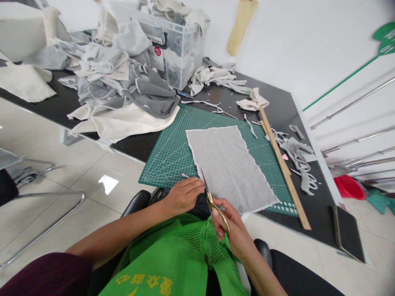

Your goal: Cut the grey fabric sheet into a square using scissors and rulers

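A grey piece of cloth (226,164) with a ragged pale edge lies over the green cutting mat (163,152), its near side hanging past the table edge. My right hand (228,222) grips gold-handled scissors (210,199), with the blades pointing up and left along the cloth's left edge. My left hand (185,196) is closed in a pinch at that edge, beside the blades. What its fingertips hold is mostly hidden, but the cloth's edge runs into them. A small scrap of trim (185,175) rests on the mat just above my left hand.
A wooden ruler (285,168) crosses the mat's right side, with cut strips (300,158) beyond it. Heaped grey and cream cloth (123,86) fills the table's left, before a clear plastic bin (185,49). A dark phone-like slab (348,233) sits at the right corner.
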Demonstrator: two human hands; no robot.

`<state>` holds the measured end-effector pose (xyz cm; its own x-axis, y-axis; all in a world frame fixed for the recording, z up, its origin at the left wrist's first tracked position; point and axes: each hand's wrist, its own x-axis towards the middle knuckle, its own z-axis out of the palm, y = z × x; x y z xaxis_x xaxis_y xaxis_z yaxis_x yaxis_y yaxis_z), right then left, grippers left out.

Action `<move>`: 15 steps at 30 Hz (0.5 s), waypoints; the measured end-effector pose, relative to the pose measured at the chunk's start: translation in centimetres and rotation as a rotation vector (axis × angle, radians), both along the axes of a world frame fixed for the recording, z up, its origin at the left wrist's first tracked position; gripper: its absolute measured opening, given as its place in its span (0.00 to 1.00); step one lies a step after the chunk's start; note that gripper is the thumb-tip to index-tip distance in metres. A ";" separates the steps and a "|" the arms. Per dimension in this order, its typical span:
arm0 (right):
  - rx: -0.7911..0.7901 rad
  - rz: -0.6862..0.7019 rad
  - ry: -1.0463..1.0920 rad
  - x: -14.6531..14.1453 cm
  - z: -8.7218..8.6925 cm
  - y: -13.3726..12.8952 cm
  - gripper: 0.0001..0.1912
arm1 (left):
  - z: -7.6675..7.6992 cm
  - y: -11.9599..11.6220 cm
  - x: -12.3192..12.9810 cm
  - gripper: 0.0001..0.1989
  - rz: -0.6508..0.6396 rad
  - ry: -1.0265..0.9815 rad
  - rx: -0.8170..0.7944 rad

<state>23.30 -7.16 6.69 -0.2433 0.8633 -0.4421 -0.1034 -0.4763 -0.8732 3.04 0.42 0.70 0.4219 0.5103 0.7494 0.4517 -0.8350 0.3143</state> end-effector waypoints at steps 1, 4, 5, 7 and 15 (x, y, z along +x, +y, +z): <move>0.004 0.003 -0.004 0.0 -0.1 0.0 0.21 | 0.0 0.0 0.0 0.09 0.001 -0.001 0.001; 0.007 0.013 -0.007 0.0 -0.2 0.0 0.22 | 0.0 0.0 0.0 0.09 0.005 -0.006 -0.006; 0.009 0.014 -0.008 0.0 -0.2 0.0 0.22 | 0.0 0.0 0.1 0.09 0.007 -0.009 -0.011; 0.015 0.019 -0.008 0.0 -0.2 -0.1 0.22 | 0.0 0.0 0.1 0.09 0.006 -0.014 -0.012; 0.029 0.053 -0.031 0.4 -0.5 -0.4 0.23 | -0.2 0.1 0.0 0.10 -0.003 0.004 0.029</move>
